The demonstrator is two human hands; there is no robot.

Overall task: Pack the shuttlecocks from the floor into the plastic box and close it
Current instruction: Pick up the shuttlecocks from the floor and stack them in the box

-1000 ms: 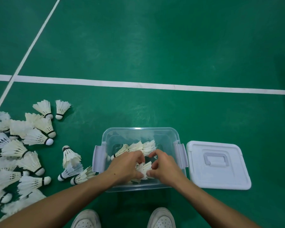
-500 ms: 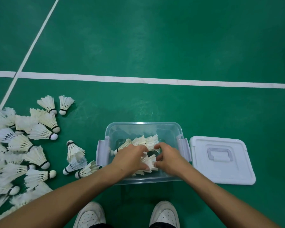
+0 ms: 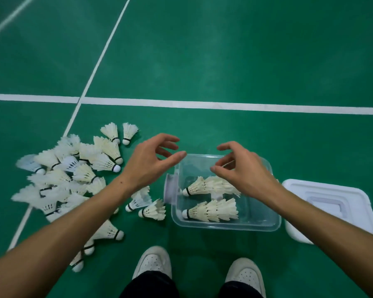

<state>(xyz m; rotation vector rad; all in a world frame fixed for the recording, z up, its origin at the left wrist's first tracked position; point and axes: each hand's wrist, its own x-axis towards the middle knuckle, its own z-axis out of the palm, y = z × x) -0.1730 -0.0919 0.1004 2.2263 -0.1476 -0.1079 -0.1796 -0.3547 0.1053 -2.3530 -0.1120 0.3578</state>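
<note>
1. Green court floor (image 3: pixel 224 61) with white lines (image 3: pixel 202 105) fills the view; the person stands on it in two white shoes (image 3: pixel 153 262), below both hands.
2. Clear plastic box (image 3: pixel 224 224) sits on the floor under the right hand, open on top. Inside it two rows of nested shuttlecocks (image 3: pixel 211 209) lie on their sides, cork tips toward the left hand's side.
3. Right hand (image 3: pixel 243 168) hovers over the box with its fingers loosely curved and spread; it holds nothing and touches nothing.
4. Left hand (image 3: pixel 151 162) hovers just beside the box's left edge, fingers also relaxed and apart, empty.
5. White lid (image 3: pixel 332 207) lies flat on the floor, just beyond the right forearm, beside the box.
6. Loose shuttlecocks (image 3: pixel 73 175) lie in a big pile on the floor under and outside the left forearm, and two more (image 3: pixel 146 206) lie between this pile and the box.
</note>
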